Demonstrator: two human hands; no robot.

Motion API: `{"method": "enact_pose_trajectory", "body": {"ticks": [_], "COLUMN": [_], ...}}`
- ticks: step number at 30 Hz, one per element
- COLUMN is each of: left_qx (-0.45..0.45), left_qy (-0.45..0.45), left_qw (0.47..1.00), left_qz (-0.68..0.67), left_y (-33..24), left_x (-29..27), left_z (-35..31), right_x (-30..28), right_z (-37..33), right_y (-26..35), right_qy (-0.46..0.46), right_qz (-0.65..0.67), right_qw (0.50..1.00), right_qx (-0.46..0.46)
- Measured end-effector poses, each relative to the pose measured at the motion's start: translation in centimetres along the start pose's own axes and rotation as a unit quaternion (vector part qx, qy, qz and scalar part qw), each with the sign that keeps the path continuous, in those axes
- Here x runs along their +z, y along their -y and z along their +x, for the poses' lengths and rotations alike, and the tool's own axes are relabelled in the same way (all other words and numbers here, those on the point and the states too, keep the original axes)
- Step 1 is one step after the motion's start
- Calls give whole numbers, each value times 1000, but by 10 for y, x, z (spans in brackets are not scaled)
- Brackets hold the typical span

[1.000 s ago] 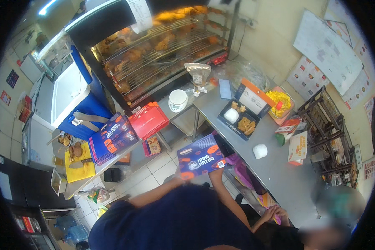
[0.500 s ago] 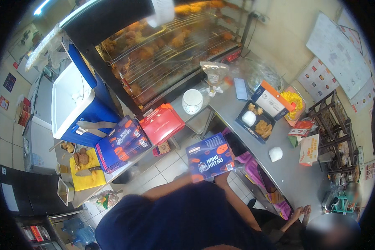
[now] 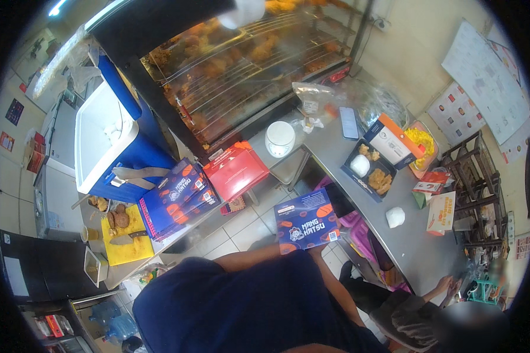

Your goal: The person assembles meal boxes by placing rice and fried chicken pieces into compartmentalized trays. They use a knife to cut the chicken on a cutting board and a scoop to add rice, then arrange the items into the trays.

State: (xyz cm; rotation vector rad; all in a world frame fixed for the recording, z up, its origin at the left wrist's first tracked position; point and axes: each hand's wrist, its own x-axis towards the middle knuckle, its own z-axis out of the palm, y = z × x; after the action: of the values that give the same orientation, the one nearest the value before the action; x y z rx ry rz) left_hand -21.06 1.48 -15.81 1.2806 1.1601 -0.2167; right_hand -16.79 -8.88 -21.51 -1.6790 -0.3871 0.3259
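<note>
In front of my body I hold a blue cardboard food box (image 3: 291,220) with orange shapes and white lettering. My left hand (image 3: 276,249) is at its near left edge and my right hand (image 3: 317,250) at its near right corner; the box hides most of the fingers. Right of it, on the metal counter (image 3: 371,226), an open black box (image 3: 368,170) has fried pieces and a white ball-shaped wrapped item inside. A similar white lump (image 3: 395,217) lies nearer on the counter. Left of me are a stack of blue boxes (image 3: 179,191) and red boxes (image 3: 235,170).
A glass warming cabinet (image 3: 241,76) with fried food stands ahead. A white round container (image 3: 280,139), a phone (image 3: 349,123) and a yellow food tray (image 3: 422,144) are nearby. At left: a blue cooler (image 3: 121,156) and a knife (image 3: 128,237) on a yellow board (image 3: 123,252). Another person's hands (image 3: 447,285) are at lower right.
The view has shifted slightly, so the surroundings sit a little lower and to the right. The blue box stays in my hands, turned slightly. The other person's hands have moved along the counter.
</note>
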Motion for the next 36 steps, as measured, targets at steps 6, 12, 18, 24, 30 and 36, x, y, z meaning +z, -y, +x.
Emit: {"method": "enact_pose_trajectory", "body": {"ticks": [6, 12, 18, 24, 30, 36], "left_qx": [35, 50, 159, 104, 78, 72], "left_qy": [-56, -98, -50, 10, 25, 48], "left_qw": [987, 965, 940, 889, 874, 860], "left_qz": [146, 237, 299, 446, 479, 502], "left_y": [-7, -30, -29, -36, -36, -46], "left_x": [3, -15, -17, -9, -12, -16], "left_z": [-7, -3, 21, -6, -10, -15], "right_x": [-13, -31, -53, -51, -50, -56], "right_z": [3, 55, 76, 43, 14, 14], "right_y": [29, 54, 63, 33, 24, -4], "right_qy": [-123, -130, 47, 167, 253, 250], "right_qz": [-116, -366, -528, -539, -512, -534], "right_qw": [985, 921, 818, 799, 789, 777], "right_qx": [-14, 23, 223, 209, 228, 222]}}
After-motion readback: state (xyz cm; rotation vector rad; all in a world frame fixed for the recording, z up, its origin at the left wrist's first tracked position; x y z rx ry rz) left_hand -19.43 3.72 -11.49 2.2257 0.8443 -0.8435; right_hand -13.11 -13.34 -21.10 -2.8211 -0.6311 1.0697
